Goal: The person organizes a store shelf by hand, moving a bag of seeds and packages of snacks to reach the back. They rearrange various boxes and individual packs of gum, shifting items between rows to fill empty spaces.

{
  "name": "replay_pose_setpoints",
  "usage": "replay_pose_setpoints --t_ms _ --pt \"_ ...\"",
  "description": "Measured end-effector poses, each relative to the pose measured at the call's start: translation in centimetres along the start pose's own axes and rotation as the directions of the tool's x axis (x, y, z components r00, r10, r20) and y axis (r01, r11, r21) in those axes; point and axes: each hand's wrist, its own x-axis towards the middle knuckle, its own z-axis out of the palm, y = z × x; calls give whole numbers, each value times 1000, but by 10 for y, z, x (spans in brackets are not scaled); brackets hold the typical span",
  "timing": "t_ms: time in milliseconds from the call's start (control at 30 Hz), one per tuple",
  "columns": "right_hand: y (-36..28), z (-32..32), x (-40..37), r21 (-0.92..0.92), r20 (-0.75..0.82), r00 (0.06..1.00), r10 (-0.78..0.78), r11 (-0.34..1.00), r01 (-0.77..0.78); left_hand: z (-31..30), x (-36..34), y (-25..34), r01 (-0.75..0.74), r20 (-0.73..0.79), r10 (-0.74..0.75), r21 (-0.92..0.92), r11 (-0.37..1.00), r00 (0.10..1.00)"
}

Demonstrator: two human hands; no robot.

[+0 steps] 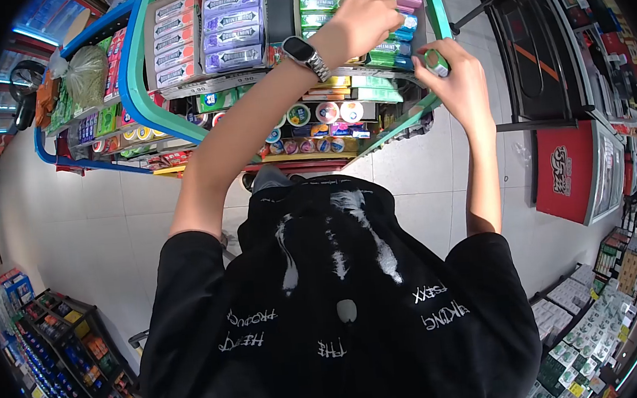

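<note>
My left hand (364, 22), with a watch (301, 51) on its wrist, is over the box of gum packs at the top right of the rack. Its fingers are bent and apart, close to the green packs (316, 19) and the blue packs (403, 26); nothing shows held in them. Just outside the rack's right edge, my right hand (461, 84) grips a small green pack (435, 63) between thumb and fingers. Boxes of purple packs (233, 37) and pink-white packs (174, 43) stand to the left of my left hand.
The rack's green rim (438, 10) curves beside my hands. Lower shelves hold round tubs (328, 112). A bag of green items (86, 77) lies at the left. A black metal rail (535, 124) and a red box (563, 174) stand at the right.
</note>
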Motion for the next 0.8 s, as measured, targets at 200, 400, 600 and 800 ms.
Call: replay_pose_setpoints --t_ms 200,400,600,800 --pt "1 11 38 -266 248 956 -155 938 221 -3 -2 -16 -85 -30 81 -198 976 996" --pt "5 17 36 -368 377 919 -115 892 262 5 10 -11 -33 -28 33 1 999 999" --pt "-1 20 21 -312 327 945 -32 940 140 4 0 -17 65 73 -45 -304 950 996" --pt "1 24 27 -286 166 986 6 957 43 13 -6 -14 96 31 -95 -555 826 995"
